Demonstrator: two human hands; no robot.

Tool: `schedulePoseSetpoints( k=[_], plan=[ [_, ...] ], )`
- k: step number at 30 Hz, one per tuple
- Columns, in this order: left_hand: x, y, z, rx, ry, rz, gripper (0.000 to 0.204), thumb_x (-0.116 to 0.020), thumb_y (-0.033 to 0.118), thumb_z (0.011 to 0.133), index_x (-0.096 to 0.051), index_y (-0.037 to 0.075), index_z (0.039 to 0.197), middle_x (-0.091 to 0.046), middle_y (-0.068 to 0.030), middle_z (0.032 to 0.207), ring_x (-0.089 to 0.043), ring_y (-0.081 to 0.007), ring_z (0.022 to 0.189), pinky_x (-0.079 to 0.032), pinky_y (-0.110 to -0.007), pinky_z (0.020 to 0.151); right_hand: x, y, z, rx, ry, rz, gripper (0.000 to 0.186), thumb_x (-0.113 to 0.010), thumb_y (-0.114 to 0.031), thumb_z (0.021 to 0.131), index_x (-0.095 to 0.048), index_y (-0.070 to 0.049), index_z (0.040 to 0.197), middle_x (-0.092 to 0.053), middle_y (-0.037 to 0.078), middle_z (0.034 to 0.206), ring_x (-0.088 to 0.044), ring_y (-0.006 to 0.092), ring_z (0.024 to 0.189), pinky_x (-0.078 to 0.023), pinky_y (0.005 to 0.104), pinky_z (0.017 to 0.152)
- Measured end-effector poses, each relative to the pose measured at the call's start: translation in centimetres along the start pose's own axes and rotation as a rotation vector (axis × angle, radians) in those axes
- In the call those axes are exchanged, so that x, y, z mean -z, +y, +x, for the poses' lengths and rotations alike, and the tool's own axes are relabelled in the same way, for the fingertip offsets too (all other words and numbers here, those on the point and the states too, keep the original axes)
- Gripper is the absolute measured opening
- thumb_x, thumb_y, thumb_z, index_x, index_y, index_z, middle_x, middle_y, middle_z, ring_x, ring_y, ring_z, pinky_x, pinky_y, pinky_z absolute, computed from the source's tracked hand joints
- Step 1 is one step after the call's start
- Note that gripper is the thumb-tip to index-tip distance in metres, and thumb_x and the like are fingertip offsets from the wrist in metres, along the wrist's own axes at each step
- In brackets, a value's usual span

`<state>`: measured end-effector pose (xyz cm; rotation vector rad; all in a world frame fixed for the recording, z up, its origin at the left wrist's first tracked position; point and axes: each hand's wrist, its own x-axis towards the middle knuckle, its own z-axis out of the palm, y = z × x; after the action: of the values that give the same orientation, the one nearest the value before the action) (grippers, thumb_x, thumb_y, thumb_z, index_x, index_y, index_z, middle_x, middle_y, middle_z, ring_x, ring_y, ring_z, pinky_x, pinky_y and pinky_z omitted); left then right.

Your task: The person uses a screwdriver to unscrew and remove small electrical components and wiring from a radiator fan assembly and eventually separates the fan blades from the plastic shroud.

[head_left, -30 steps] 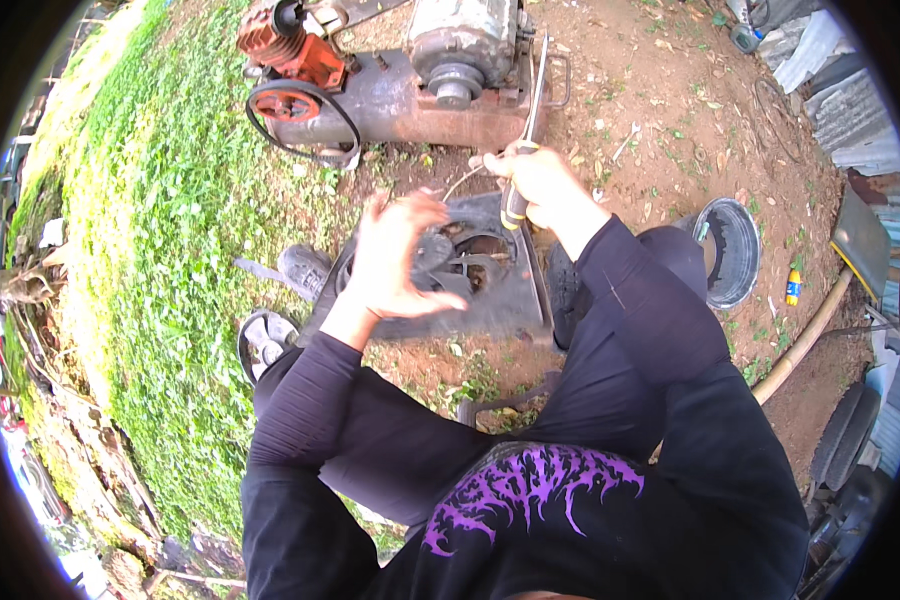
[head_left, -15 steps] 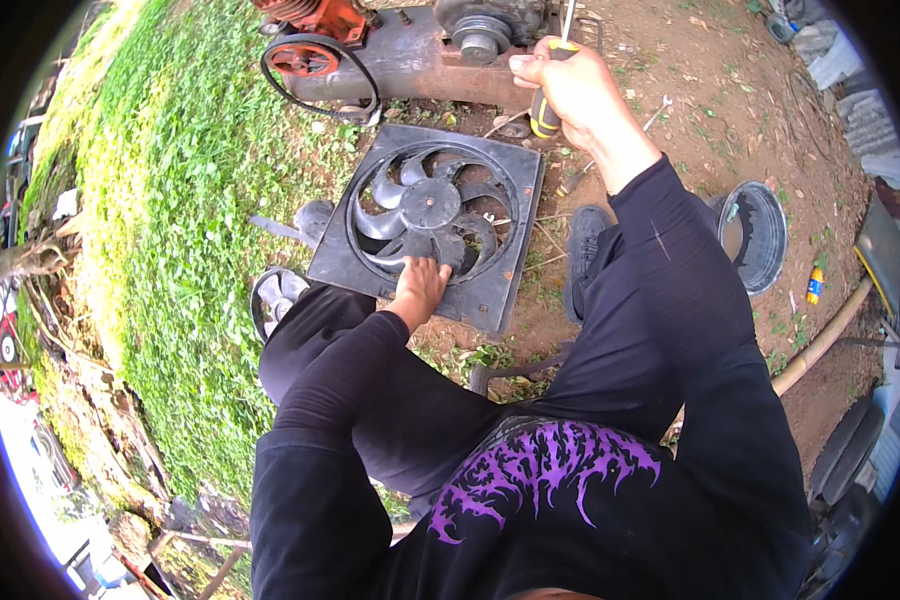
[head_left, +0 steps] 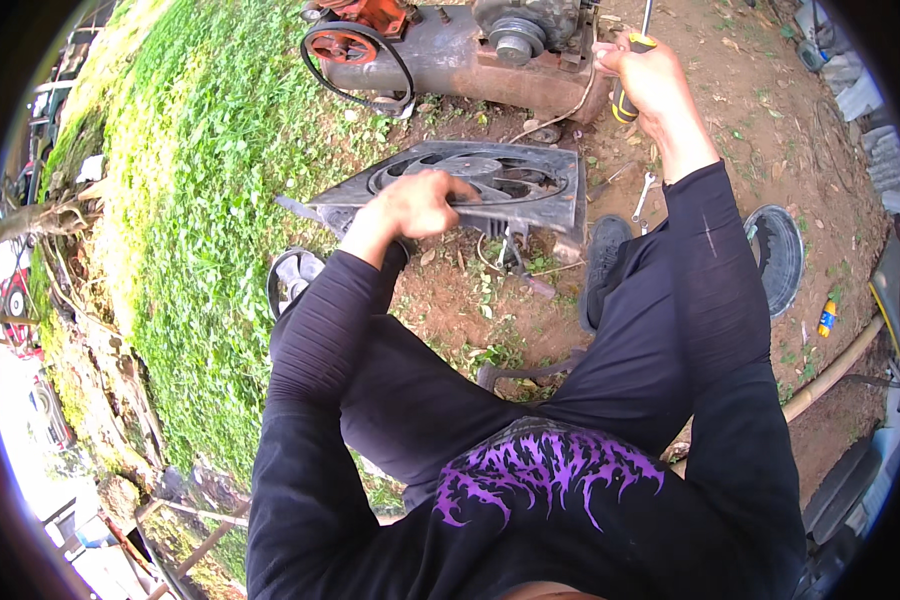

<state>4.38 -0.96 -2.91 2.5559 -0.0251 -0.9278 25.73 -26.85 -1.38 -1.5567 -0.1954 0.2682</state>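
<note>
My left hand (head_left: 420,205) grips the near edge of a black square fan shroud (head_left: 555,208), its fingers over the rim. The shroud is tilted with this edge raised, showing dark fittings (head_left: 515,245) underneath and the bladed fan (head_left: 470,165) in its opening. My right hand (head_left: 655,85) is closed round the yellow-and-black handle of a screwdriver (head_left: 648,22), held to the shroud's right and beyond it, its shaft pointing away from me. A silver wrench (head_left: 646,197) lies on the dirt right of the shroud, near my shoe (head_left: 606,262).
A rusty compressor tank (head_left: 450,75) carries an orange pump (head_left: 340,42) with belt and a grey motor (head_left: 525,22). At right are a metal ring or tub (head_left: 780,285), a yellow bottle (head_left: 827,318), a bamboo pole (head_left: 838,360) and corrugated sheets (head_left: 875,160). Grass (head_left: 190,250) covers the left.
My left hand came down onto the fan shroud and now lifts its near edge, tilting it. My right hand with the screwdriver moved up and rightward in view.
</note>
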Motion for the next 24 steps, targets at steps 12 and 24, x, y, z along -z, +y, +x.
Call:
schedulePoseSetpoints(
  k=[12, 24],
  plan=[
    [5.8, -4.7, -0.7, -0.087, 0.452, -0.502, 0.017, -0.060, 0.013, 0.073, -0.062, -0.003, 0.069, -0.053, -0.0025, 0.058, -0.048, -0.0123, 0.059, -0.040, -0.033, 0.059, 1.9, 1.0, -0.5, -0.023, -0.245, -0.557, 0.061, -0.049, 0.011, 0.076, -0.069, -0.012, 0.129, -0.069, 0.009, 0.103, -0.063, 0.0166, 0.087, -0.049, 0.0307, 0.078],
    [8.5, -4.7, -2.0, 0.017, 0.210, -0.327, 0.019, -0.065, 0.022, 0.080, -0.072, 0.004, 0.083, -0.067, -0.0134, 0.111, -0.059, -0.0289, 0.112, -0.046, -0.037, 0.098, -1.8, 3.2, 0.2, 0.144, -0.628, -0.579, 0.041, -0.082, -0.022, 0.088, -0.070, -0.003, 0.122, -0.076, 0.009, 0.106, -0.068, 0.0150, 0.099, -0.051, 0.0332, 0.090]
  ],
)
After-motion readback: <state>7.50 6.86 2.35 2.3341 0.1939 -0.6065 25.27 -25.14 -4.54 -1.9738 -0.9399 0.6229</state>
